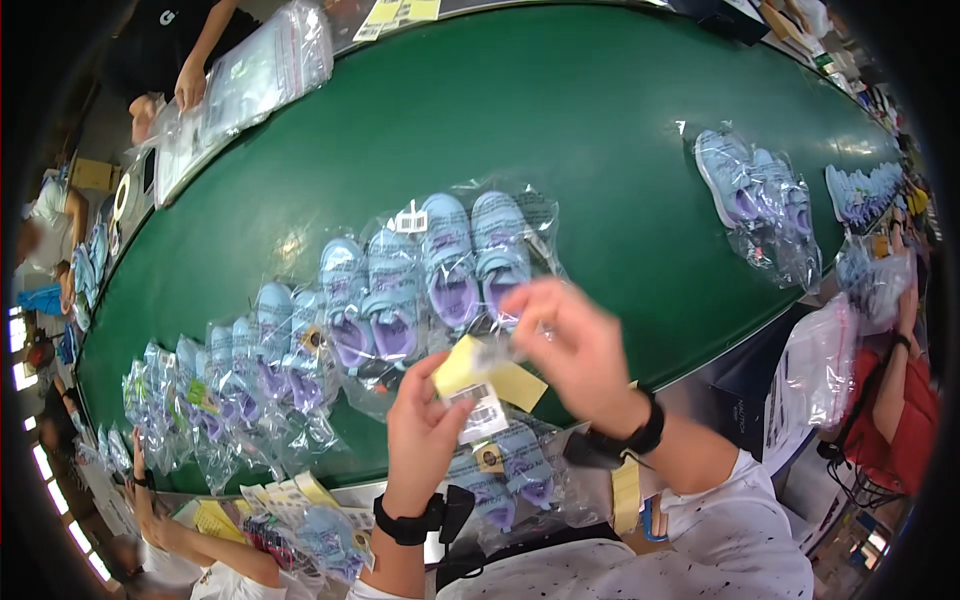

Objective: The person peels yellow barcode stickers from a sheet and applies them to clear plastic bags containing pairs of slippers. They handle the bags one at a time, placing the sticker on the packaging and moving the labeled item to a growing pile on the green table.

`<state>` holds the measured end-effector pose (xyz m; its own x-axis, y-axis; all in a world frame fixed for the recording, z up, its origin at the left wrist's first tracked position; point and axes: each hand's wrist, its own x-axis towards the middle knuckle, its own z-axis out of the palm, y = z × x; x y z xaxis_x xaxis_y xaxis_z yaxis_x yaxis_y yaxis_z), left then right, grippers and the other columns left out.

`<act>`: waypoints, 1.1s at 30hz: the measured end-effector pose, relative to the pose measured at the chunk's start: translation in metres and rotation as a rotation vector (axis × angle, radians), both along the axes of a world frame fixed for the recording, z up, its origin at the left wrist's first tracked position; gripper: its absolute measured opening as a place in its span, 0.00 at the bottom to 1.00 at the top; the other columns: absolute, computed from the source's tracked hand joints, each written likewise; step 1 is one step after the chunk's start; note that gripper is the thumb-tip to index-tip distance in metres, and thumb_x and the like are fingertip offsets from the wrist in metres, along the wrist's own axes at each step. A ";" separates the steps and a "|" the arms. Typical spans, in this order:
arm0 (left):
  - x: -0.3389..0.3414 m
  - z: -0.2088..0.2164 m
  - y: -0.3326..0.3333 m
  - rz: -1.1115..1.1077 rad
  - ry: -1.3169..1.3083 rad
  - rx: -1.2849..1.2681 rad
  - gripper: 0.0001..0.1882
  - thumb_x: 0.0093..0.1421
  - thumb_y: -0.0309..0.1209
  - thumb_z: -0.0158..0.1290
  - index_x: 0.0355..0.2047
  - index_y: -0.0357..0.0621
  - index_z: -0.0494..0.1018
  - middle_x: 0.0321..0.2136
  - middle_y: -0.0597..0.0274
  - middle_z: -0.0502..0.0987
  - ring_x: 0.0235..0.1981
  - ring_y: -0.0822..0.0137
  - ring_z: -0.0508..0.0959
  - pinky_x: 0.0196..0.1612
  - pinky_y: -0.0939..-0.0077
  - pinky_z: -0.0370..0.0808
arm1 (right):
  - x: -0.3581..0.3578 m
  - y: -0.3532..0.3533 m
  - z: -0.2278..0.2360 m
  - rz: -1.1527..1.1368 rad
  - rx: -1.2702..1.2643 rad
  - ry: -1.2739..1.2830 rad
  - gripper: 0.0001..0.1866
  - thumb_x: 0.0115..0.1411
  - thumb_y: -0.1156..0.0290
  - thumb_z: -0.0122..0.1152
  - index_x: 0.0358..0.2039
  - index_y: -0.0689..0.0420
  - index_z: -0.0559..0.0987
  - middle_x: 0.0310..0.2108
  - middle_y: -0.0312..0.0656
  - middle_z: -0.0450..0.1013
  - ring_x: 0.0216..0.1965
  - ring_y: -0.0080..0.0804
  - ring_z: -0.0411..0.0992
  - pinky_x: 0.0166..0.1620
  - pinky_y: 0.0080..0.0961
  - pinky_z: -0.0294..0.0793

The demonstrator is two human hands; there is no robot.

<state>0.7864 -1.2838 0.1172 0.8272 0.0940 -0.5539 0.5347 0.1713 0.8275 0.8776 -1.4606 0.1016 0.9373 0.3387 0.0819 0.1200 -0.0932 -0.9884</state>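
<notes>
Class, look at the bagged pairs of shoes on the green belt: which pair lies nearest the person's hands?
The bagged pair with purple insoles just above the right hand; the other pairs lie further left or far right.

Both forearms are bare from wrist to elbow. The left hand [420, 430] has a black band strapped around its wrist, with a small black boxy device clipped on the inner side. The right hand [575, 350] has a matching black wrist strap, and a dark block-shaped unit hangs beneath it. The person wears a white short-sleeved shirt sprinkled with tiny dark flecks across sleeve and chest.
</notes>
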 end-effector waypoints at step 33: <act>-0.015 0.015 -0.044 0.056 -0.060 0.132 0.25 0.56 0.14 0.52 0.55 0.34 0.64 0.42 0.50 0.79 0.40 0.69 0.80 0.43 0.78 0.77 | 0.228 -0.293 -0.106 -0.732 -0.809 -0.389 0.21 0.51 0.74 0.61 0.49 0.59 0.77 0.49 0.51 0.73 0.53 0.49 0.69 0.56 0.38 0.68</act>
<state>0.7710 -1.3273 0.1324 0.8498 0.2094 -0.4837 0.4766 0.0866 0.8748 1.1054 -1.7535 -0.0046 0.8897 -0.1896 0.4153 0.0587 -0.8546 -0.5159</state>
